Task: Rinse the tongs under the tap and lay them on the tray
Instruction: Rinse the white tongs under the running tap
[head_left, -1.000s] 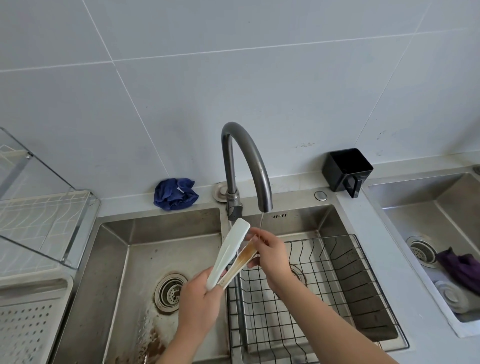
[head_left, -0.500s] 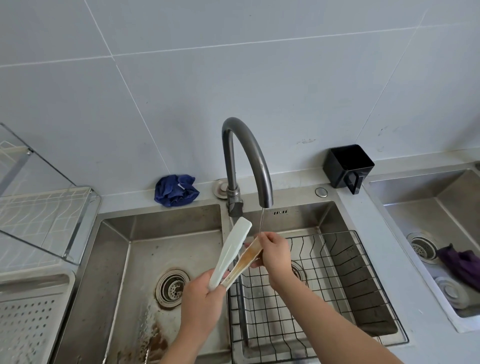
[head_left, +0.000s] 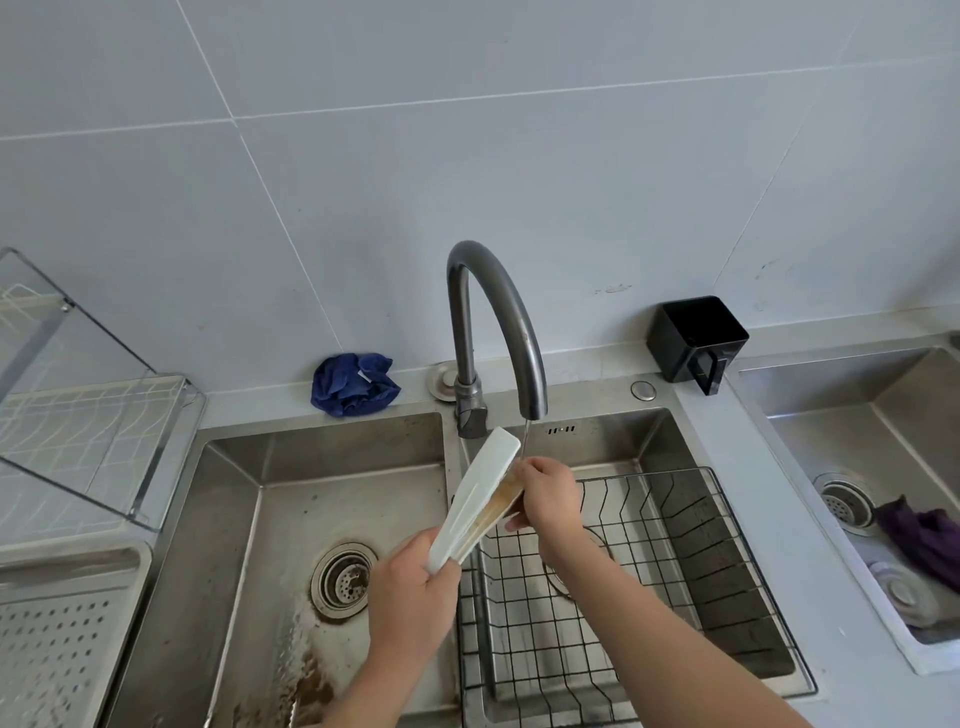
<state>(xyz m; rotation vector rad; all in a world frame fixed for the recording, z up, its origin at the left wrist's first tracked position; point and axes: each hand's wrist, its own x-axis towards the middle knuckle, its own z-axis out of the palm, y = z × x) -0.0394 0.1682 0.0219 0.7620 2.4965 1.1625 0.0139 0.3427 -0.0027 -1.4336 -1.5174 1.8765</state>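
Left hand (head_left: 410, 597) grips the hinge end of the white tongs (head_left: 478, 499), and my right hand (head_left: 548, 496) pinches the brown-stained arm near its tip. They slant over the divider between 2 steel basins (head_left: 332, 483), tips just under the tap (head_left: 498, 306) and its thin stream (head_left: 526, 441). Beyond, a wire rack (head_left: 675, 561) sits in the right basin, the perforated tray (head_left: 52, 634) lies at far left, and a blue cloth (head_left: 355, 383) rests against grey tiles (head_left: 467, 156).
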